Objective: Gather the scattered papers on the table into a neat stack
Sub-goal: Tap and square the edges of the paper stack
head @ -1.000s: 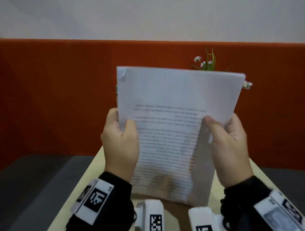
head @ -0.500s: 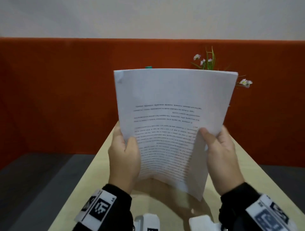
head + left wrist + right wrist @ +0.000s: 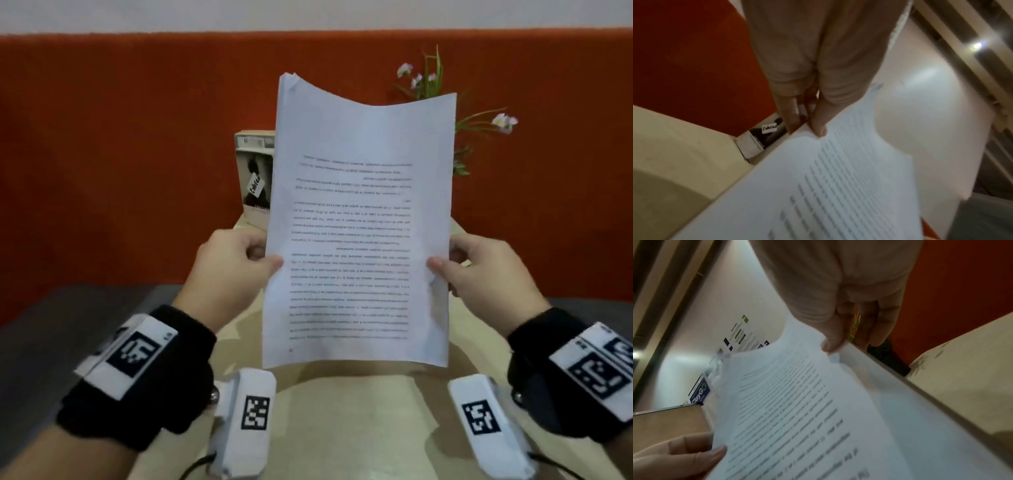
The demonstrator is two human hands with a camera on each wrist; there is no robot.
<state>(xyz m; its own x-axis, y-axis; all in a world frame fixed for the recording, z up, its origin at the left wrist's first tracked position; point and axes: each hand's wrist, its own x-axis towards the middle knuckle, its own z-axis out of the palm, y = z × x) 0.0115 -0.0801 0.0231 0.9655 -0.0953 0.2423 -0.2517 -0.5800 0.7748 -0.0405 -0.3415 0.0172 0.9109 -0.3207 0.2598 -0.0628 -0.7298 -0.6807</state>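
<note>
your left hand (image 3: pixel 233 263) pinches the left long edge of the stack of printed papers (image 3: pixel 359 222), thumb on the front sheet and the fingers curled behind it. your right hand (image 3: pixel 479 270) grips the opposite long edge the same way, thumb in front at about 3 o'clock of the stack's middle. the stack stands nearly upright in portrait, held up off the light wooden table (image 3: pixel 342 428), its bottom edge hanging above the tabletop. the printed lines run across the front sheet and read upside down to you. the top edge bows, with the upper left corner higher and several sheet edges showing there slightly fanned.

in the left wrist view your thumb (image 3: pixel 820 126) presses on the sheet's edge and the fingers sit behind. in the right wrist view your thumb (image 3: pixel 830 344) does the same, and the sheets curve away from it.

at 11 o'clock behind the stack a book (image 3: pixel 255 178) with a black-and-white cover leans against the orange partition (image 3: pixel 137 154). at 1 o'clock a plant with small pale flowers (image 3: pixel 428 78) rises behind the papers' upper right corner.
</note>
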